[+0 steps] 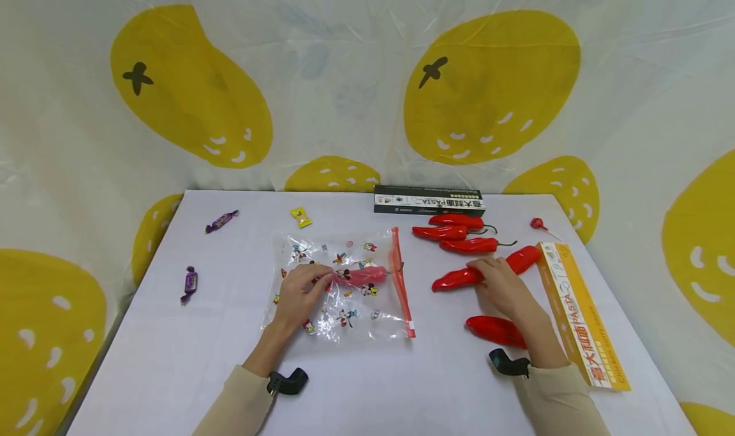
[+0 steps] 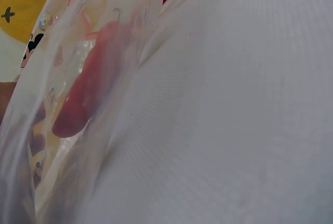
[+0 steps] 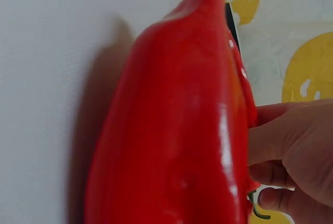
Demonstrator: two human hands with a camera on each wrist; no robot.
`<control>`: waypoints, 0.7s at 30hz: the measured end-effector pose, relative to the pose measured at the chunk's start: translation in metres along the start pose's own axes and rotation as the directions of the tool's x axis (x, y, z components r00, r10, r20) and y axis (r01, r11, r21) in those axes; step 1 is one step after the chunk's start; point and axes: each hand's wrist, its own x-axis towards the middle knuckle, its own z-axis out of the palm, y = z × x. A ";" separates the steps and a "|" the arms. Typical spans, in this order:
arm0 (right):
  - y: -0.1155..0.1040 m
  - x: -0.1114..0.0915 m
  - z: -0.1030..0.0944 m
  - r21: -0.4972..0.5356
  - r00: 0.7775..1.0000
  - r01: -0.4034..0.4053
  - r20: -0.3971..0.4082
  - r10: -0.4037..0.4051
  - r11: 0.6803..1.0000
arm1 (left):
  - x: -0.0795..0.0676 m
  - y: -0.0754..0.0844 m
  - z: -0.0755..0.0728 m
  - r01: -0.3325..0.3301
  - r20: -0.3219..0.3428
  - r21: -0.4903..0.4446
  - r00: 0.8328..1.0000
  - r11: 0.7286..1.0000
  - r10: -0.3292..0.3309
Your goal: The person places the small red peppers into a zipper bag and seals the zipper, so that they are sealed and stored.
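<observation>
A clear zip bag (image 1: 344, 324) with cartoon prints and a red zip edge lies mid-table. One red chili pepper (image 1: 367, 275) is inside it, its stem near the zip edge. My left hand (image 1: 301, 292) grips the bag's plastic at the left end of that pepper. In the left wrist view the raised plastic shows the bagged pepper (image 2: 88, 89) through it. To the right, my right hand (image 1: 502, 288) pinches a loose red chili pepper (image 1: 453, 279) from above. Another chili pepper (image 1: 496, 330) lies below that hand and fills much of the right wrist view.
Several chili peppers (image 1: 467, 246) lie behind, by a dark pasta box (image 1: 427, 201). One more chili pepper (image 1: 524, 258) touches the yellow pasta box (image 1: 582, 318) on the right. A lollipop (image 1: 536, 223), yellow candy (image 1: 300, 217) and purple candies (image 1: 221, 221) lie around the edges.
</observation>
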 end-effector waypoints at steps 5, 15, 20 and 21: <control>0.001 0.000 -0.006 0.104 1.000 -0.003 0.027 0.000 0.995 | 0.000 0.000 0.000 -0.001 0.005 0.005 1.000 1.000 0.001; -0.045 -0.004 -0.007 0.241 0.986 0.168 -0.039 -0.163 0.956 | 0.001 0.002 -0.002 0.020 0.020 0.029 1.000 0.999 -0.021; -0.084 0.005 0.013 0.268 0.977 0.205 -0.007 -0.211 0.941 | 0.000 0.001 -0.001 0.015 0.012 0.026 1.000 1.000 -0.015; -0.090 0.006 0.017 0.282 0.977 0.205 0.000 -0.214 0.937 | 0.000 0.001 0.000 0.013 0.011 0.026 1.000 1.000 -0.013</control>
